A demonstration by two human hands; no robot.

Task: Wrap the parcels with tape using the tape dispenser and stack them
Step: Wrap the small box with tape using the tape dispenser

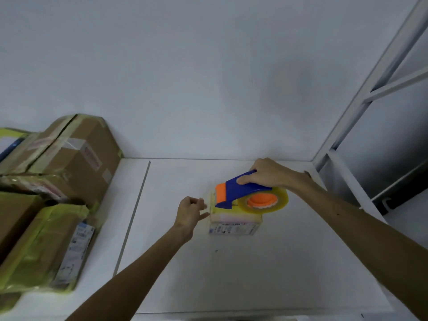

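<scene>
Mid-taping, frame centre: gripping blue-and-orange plastic tape dispenser (240, 193) with right hand (266, 173), atop small white taped cardboard parcel (235, 222); left hand (190, 212) loosely curled at parcel's left edge, pinch unclear. Next, likely: drag dispenser across, tear.

We note one small parcel (235, 222): pale, printed label on its near side, yellowish tape across the top, lying flat mid-table (231, 274). The tape dispenser (240, 189) rests on it, blue with an orange front and a yellowish tape roll (264, 202) at its right. Taped brown parcels (69, 158) are stacked at far left.
</scene>
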